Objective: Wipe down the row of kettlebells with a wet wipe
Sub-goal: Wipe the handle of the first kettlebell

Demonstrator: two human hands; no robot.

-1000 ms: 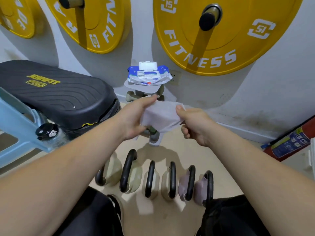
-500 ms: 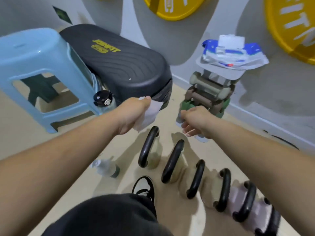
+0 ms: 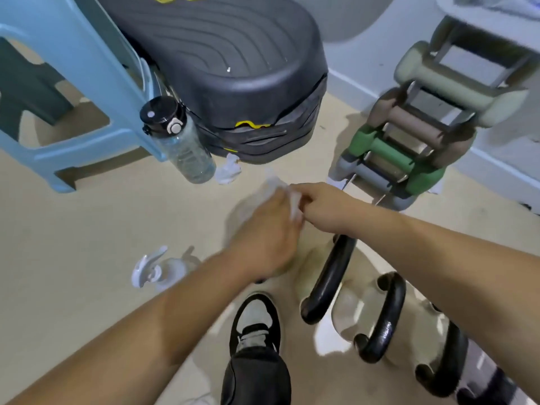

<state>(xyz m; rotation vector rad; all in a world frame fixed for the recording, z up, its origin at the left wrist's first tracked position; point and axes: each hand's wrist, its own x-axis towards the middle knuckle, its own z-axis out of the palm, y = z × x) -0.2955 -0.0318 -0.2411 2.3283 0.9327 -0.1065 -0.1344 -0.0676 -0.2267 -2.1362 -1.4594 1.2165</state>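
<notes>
Wet wipe (image 3: 295, 204): white, crumpled, motion-blurred, pinched btwn left hand (image 3: 263, 238) and right hand (image 3: 327, 209) near frame ctr. Kettlebells (image 3: 382, 317): upright on floor, in a row running from ctr toward 4 o'clock. Black loop handles, pale beige bodies; far ones at 5 o'clock look greyish-lilac. First of row mostly hidden under left hand, at 6 o'clock of wipe.
</notes>
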